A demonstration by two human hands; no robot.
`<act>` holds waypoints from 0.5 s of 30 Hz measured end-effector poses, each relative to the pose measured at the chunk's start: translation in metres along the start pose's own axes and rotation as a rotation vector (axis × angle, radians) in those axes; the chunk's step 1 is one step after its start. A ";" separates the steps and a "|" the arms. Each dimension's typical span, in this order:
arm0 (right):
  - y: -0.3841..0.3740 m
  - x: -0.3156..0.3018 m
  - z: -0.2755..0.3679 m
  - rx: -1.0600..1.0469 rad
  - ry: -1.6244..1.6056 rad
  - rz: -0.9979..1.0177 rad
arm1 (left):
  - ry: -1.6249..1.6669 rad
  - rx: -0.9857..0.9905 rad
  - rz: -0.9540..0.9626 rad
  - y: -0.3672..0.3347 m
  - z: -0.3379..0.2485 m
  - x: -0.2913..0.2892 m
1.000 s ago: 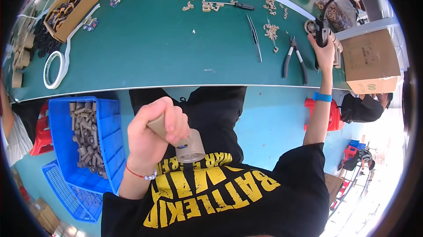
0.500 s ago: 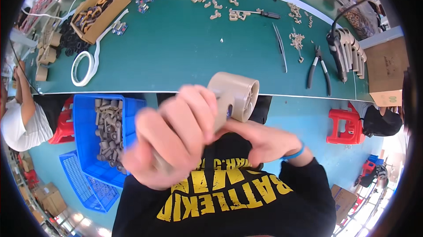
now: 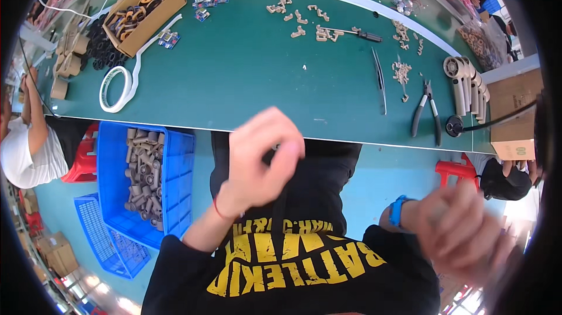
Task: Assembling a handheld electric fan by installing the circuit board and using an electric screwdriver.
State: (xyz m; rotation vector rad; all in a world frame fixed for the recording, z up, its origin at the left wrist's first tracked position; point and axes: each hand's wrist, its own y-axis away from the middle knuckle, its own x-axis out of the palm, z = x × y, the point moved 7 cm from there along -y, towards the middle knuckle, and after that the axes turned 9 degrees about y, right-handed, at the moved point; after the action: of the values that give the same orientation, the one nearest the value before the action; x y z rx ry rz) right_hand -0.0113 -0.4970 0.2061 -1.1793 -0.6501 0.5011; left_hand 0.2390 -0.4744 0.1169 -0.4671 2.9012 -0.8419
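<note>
My left hand (image 3: 263, 160) is over my lap, just before the table's front edge, its fingers curled in and thumb bent across. A small dark spot shows between thumb and fingers; what it is I cannot make out. Far to the right, beside the red stool, my right hand (image 3: 462, 233) is smeared by motion, so its fingers and anything in them are unclear. Above it, a round black tool end (image 3: 454, 126) on a dark cord lies over the table's right edge. Behind that stands a row of beige fan-like handled housings (image 3: 465, 84).
On the green table (image 3: 234, 69) lie pliers (image 3: 426, 110), tweezers (image 3: 380, 81), a screwdriver (image 3: 366, 35), small beige parts (image 3: 401, 72) and a tape roll (image 3: 116, 89). A blue crate (image 3: 178, 180) of beige parts stands left of my lap. A cardboard box (image 3: 515, 110) is at right.
The beige housing that was between my hands is out of them. My right hand has swung far right; my left has moved slightly right and up. The black tool has shifted from the housings.
</note>
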 end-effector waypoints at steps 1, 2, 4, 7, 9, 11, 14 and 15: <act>0.004 -0.018 0.009 0.028 -0.079 0.048 | -0.067 -0.018 -0.041 -0.004 0.014 -0.006; 0.003 -0.034 0.015 0.057 -0.173 0.104 | -0.090 -0.127 -0.109 -0.004 0.024 -0.019; 0.004 -0.060 0.028 0.093 -0.309 0.204 | -0.181 -0.106 -0.114 -0.012 0.037 -0.035; -0.006 -0.056 0.035 0.062 -0.434 0.219 | -0.218 -0.214 -0.201 -0.014 0.051 -0.041; -0.021 -0.057 0.035 -0.089 -0.525 0.168 | -0.246 -0.191 -0.170 -0.017 0.052 -0.035; -0.037 -0.045 0.025 -0.244 -0.584 0.141 | -0.288 -0.129 -0.141 -0.022 0.050 -0.024; -0.043 -0.016 0.028 -0.487 -0.691 0.127 | -0.310 -0.132 -0.170 -0.017 0.052 -0.023; -0.052 -0.005 0.026 -0.556 -0.733 0.138 | -0.311 -0.141 -0.201 -0.015 0.050 -0.033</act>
State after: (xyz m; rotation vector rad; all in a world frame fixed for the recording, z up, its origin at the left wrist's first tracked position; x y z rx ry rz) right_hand -0.0313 -0.4986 0.2604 -1.5712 -1.4069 0.9235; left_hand 0.2822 -0.5015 0.0829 -0.8326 2.6642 -0.5289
